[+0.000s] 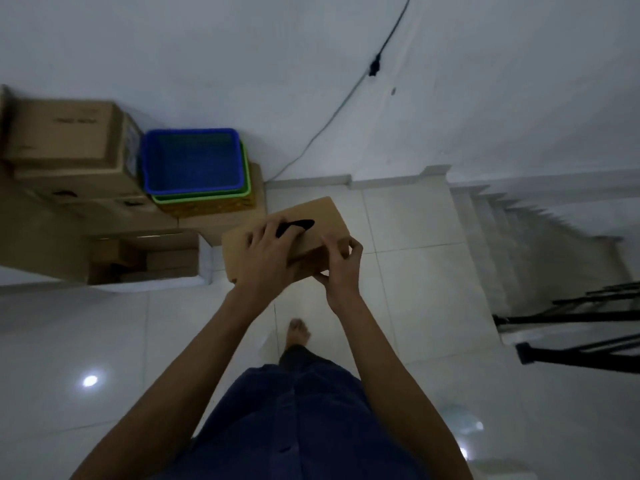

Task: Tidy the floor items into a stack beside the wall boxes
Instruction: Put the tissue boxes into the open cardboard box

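While both hands carry a box toward the wall, the scene reads as follows, largest thing first.

Floor: pale glossy tiles (104, 341), with a staircase (519, 237) dropping away on the right; a bare foot (298, 332) is mid-step toward the far wall.

Wall boxes: brown cartons (65, 136) stacked at far left, an open carton (145, 258) nearer on the floor.

Baskets: a blue basket (192, 161) nested in a green basket (247, 188), sitting on a low carton just right of the wall boxes.

Carried box: a flat cardboard box (329, 216) held off the floor at centre, near the baskets but apart from them, tilted with its far end higher; a dark oval slot shows on its top.

Left hand (270, 251): spread over the top face, fingers (277, 227) reaching the slot.

Right hand (341, 265): clamped on the near right corner, thumb above and fingers curled beneath.

Step in hand: judged to be carrying the box to the stack.

Doing it well: level the box before lowering, keep a palm under it, square its edges to the pile beneath, and stay left of the stair edge.
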A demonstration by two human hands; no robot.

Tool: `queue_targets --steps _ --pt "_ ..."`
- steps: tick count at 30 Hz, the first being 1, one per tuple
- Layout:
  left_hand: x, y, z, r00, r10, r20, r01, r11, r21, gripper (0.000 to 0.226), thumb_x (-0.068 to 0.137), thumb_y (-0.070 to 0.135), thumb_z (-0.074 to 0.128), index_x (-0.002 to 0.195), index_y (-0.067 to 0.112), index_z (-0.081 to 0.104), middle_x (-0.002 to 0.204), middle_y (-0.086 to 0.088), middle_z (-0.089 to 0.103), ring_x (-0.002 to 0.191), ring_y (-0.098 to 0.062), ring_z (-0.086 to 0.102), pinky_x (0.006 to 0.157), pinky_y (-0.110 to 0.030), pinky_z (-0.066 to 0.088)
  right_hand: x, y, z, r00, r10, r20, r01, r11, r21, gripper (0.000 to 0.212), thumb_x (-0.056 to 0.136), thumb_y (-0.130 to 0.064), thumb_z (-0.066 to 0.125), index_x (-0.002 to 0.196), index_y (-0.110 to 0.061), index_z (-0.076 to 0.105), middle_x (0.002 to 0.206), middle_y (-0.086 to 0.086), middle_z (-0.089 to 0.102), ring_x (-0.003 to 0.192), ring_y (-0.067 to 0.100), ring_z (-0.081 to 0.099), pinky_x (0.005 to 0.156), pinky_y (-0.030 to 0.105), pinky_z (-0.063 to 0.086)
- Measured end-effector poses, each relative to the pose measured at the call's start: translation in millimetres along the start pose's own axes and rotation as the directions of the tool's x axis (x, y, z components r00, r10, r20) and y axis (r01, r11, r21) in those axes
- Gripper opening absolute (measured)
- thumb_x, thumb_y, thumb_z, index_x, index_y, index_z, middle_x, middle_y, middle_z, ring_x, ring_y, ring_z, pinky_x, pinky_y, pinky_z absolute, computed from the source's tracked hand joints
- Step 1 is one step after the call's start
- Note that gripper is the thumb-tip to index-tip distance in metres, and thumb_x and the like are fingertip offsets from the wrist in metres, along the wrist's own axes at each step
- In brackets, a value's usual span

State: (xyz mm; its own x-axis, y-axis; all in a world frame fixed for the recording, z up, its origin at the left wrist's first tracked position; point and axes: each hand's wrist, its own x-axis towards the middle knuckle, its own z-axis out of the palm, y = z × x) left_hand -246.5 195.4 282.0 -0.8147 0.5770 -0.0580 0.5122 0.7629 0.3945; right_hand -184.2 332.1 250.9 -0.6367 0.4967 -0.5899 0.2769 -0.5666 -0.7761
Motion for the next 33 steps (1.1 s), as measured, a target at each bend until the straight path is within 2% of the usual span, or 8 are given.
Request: queue_targets --steps 5,10,15,17,21,27,30,33 --pt "35.6 -122.6 -65.0 0.992 0.062 0.109 -0.017 0.927 -0.374 0.056 0.088 0.014 0.073 0.140 0.020 0.052 0.151 0.001 0.048 0.131 -0.020 0.050 0.108 -0.028 0.037 22.6 -16.6 56.3 0.936 -0.201 0.288 0.298 0.888 -0.351 0.077 0.073 -0.045 0.082 0.137 -0.029 0.043 0.143 0.002 0.046 0.122 0.020 0.057 0.088 0.033 0.059" --pt "39.2 -233.5 -97.2 0.960 0.175 0.220 -0.041 0.863 -0.504 0.051 0.090 -0.003 0.065 0.134 0.018 0.054 0.147 0.007 0.050 0.130 -0.006 0.051 0.106 -0.020 0.041 28.8 -6.5 145.1 0.810 -0.076 0.582 0.470 0.677 -0.566 0.112 0.069 -0.036 0.091 0.156 -0.034 0.020 0.155 -0.010 0.034 0.138 0.004 0.040 0.108 0.030 0.046" --pt "36.0 -341.2 -102.2 0.964 0.179 0.195 -0.054 0.856 -0.515 0.073 0.087 0.007 0.069 0.134 0.056 0.041 0.135 0.042 0.043 0.123 0.023 0.041 0.096 0.000 0.034 16.0 59.1 256.0 0.886 -0.197 0.420 0.456 0.533 -0.713 0.124 0.053 -0.068 0.088 0.153 -0.036 0.021 0.150 -0.013 0.040 0.132 0.006 0.046 0.105 0.039 0.048" --pt "33.1 -377.5 -97.4 0.969 0.166 0.184 -0.047 0.851 -0.523 0.073 0.087 0.007 0.071 0.138 0.051 0.043 0.136 0.032 0.049 0.125 0.017 0.044 0.100 -0.005 0.036 14.5 99.3 293.0 0.925 -0.244 0.291 0.379 0.550 -0.744 0.123 0.049 -0.072 0.086 0.150 -0.039 0.024 0.145 -0.014 0.045 0.128 0.006 0.050 0.102 0.040 0.050" --pt "22.8 -450.2 -65.2 0.969 -0.092 0.229 0.207 0.810 -0.548 0.047 0.097 0.006 0.058 0.142 0.017 0.050 0.143 -0.007 0.053 0.132 -0.022 0.049 0.112 -0.044 0.040 18.3 193.9 363.5 0.969 -0.243 0.035 0.191 0.656 -0.730 0.113 0.047 -0.071 0.085 0.141 -0.042 0.029 0.134 -0.021 0.050 0.118 -0.001 0.052 0.097 0.035 0.053" --pt "2.9 -550.4 5.7 0.814 -0.363 0.453 0.578 0.577 -0.576 0.057 0.097 0.055 0.042 0.150 0.037 0.037 0.137 0.006 0.050 0.124 -0.017 0.049 0.105 -0.041 0.043 64.0 344.5 438.6 0.988 -0.083 -0.127 -0.017 0.771 -0.637 0.114 0.052 -0.067 0.088 0.142 -0.047 0.021 0.140 -0.022 0.044 0.126 0.002 0.050 0.106 0.030 0.048" --pt "0.2 -611.0 58.0 0.732 -0.460 0.503 0.682 0.483 -0.550 0.074 0.086 0.058 0.051 0.153 0.034 0.033 0.144 0.000 0.051 0.127 -0.022 0.052 0.106 -0.045 0.046 101.6 424.9 464.7 0.997 -0.010 -0.083 -0.052 0.699 -0.713 0.114 0.056 -0.080 0.075 0.143 -0.051 0.009 0.144 -0.021 0.036 0.134 0.007 0.043 0.114 0.039 0.039" --pt "-1.1 -668.1 110.7 0.685 -0.531 0.500 0.725 0.424 -0.542 0.086 0.080 0.058 0.060 0.156 0.038 0.024 0.146 0.004 0.047 0.121 -0.015 0.052 0.102 -0.039 0.048 145.8 494.6 488.5 0.994 0.007 -0.111 -0.095 0.580 -0.809 0.099 0.063 -0.080 0.056 0.146 -0.037 0.023 0.142 -0.008 0.047 0.129 0.013 0.046 0.113 0.045 0.038"
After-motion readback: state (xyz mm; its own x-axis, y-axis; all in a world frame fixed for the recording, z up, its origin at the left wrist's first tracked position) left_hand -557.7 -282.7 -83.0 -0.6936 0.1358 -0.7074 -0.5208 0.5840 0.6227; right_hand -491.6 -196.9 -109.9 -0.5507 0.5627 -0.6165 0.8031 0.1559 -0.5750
